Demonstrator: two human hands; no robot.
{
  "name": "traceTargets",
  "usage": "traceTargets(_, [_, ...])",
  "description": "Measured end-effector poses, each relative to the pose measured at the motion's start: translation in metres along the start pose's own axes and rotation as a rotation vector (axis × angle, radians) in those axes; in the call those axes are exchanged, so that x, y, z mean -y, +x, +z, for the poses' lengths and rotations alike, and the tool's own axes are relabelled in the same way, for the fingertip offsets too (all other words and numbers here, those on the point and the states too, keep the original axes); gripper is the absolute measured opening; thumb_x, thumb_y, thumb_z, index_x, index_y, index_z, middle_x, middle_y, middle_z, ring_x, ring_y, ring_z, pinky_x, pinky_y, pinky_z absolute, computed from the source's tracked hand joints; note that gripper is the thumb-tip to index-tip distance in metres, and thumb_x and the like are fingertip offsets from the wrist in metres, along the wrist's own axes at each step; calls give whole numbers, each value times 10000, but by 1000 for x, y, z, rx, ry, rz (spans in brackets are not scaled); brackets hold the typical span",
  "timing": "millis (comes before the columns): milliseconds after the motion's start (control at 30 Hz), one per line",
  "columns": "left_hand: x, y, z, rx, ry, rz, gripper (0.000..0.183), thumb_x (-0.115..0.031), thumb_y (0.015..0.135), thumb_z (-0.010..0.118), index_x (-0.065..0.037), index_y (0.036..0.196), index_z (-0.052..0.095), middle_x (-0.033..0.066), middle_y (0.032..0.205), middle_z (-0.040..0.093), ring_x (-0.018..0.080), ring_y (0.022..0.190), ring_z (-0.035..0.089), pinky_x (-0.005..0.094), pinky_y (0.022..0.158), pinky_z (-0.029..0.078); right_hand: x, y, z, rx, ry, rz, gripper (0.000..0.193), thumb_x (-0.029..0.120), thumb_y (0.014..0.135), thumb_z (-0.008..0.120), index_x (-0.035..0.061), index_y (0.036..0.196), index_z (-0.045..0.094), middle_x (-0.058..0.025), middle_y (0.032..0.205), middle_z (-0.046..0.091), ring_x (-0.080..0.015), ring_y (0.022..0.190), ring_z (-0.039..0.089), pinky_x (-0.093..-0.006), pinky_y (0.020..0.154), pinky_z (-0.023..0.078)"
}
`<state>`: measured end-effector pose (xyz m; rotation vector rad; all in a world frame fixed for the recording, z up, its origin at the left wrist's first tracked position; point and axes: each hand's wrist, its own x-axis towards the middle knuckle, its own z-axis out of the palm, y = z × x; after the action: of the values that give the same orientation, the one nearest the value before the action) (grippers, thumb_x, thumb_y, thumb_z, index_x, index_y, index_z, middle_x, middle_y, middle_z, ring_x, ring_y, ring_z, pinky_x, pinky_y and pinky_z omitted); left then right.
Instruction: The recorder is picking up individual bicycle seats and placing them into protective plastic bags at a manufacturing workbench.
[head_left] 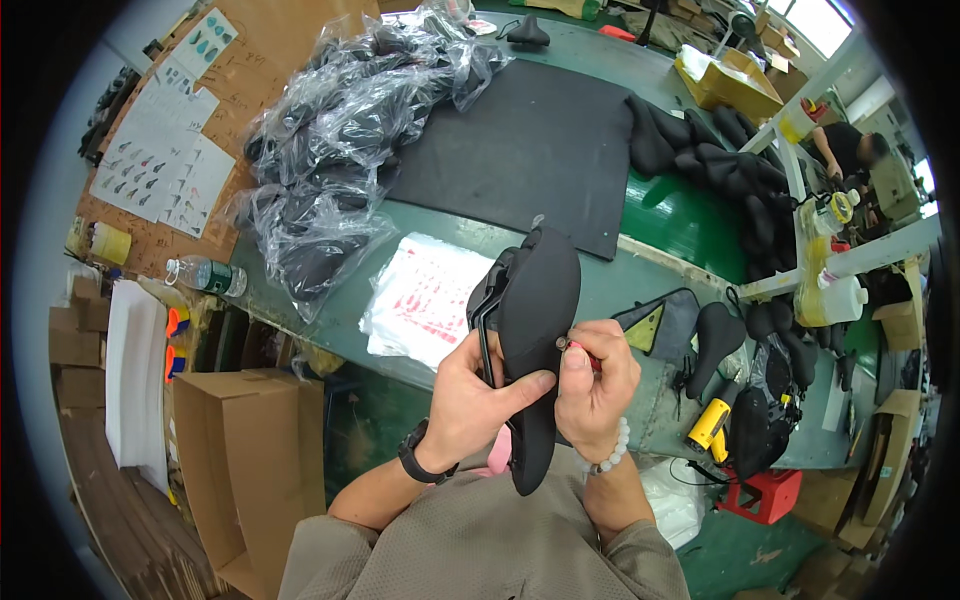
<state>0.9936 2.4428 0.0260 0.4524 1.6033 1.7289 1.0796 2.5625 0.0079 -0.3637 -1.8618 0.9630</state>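
Observation: I hold a black bicycle saddle upright in front of my chest, above the near edge of the green bench, nose pointing down toward my lap, wide end up. My left hand wraps the saddle from the left; its fingers are clenched on the edge of the shell, thumb across the padded face, and the metal rail shows just beside my palm. There is a watch on that wrist.

My right hand is closed around a small red-handled tool, its metal tip touching the right edge of the saddle about halfway along. A bead bracelet sits on that wrist.

Surroundings: a stack of flat printed plastic bags lies on the bench just beyond the saddle, a heap of bagged saddles further left, a dark mat in the middle, and more bare saddles to the right. A yellow power tool rests near the right edge.

Judgement on method: the tip works at the rim, so I think the left grip should stay firm, with the thumb bracing opposite the tool so the saddle cannot twist. Short, controlled pressure along the edge seems best; a slip could scratch the cover or run the tip toward my left thumb. Keeping the tool at a shallow angle to the rim should reduce that risk.
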Motion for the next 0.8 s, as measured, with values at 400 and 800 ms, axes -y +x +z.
traceTargets(400, [-3, -1, -3, -13, 27, -13, 314, -126, 780, 844, -25, 942, 595, -52, 776, 580, 9, 666, 474, 179, 576, 395, -1, 1, 3, 32, -36, -19, 127, 101, 859, 672, 17, 892, 583, -118, 783, 628, -201, 539, 579, -303, 494, 452])
traceTargets(800, [-6, -2, -5, -39, 99, 23, 333, -104, 757, 849, -14, 944, 589, -21, 777, 621, 18, 667, 519, 183, 586, 428, 2, 0, 0, 62, 94, 65, 106, 78, 873, 667, 11, 900, 588, -119, 768, 619, -202, 556, 563, -304, 515, 447])
